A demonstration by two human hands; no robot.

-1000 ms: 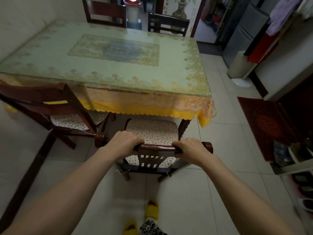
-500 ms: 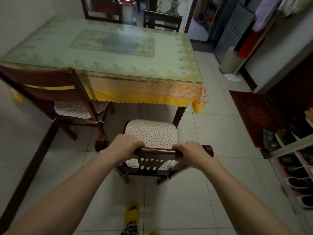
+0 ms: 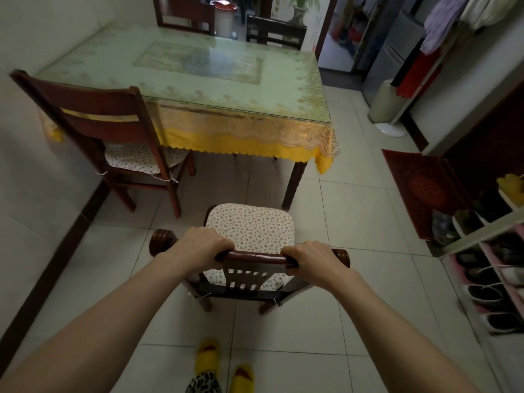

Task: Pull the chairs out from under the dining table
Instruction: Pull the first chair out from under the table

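Note:
A dark wooden chair [image 3: 251, 226] with a flowered seat cushion stands on the tiles in front of me, wholly clear of the dining table [image 3: 198, 80]. My left hand [image 3: 200, 245] and my right hand [image 3: 314, 260] both grip its curved top rail. The table has a glass top over a yellow lace cloth. A second chair [image 3: 93, 114] stands at the table's near left, its seat partly under the edge. Two more chair backs, the far left chair [image 3: 184, 11] and the far right chair [image 3: 275, 32], show beyond the far side.
A wall runs close along the left. On the right are a red mat [image 3: 419, 188] and a shoe rack [image 3: 493, 262] with several shoes. A white fan base [image 3: 390, 129] and hanging clothes stand at the back right. My yellow slippers [image 3: 224, 367] are just behind the chair.
The chair in my hands has slid back from under the table towards me, and I have stepped back with it. Its whole seat now shows. The other chairs have not moved.

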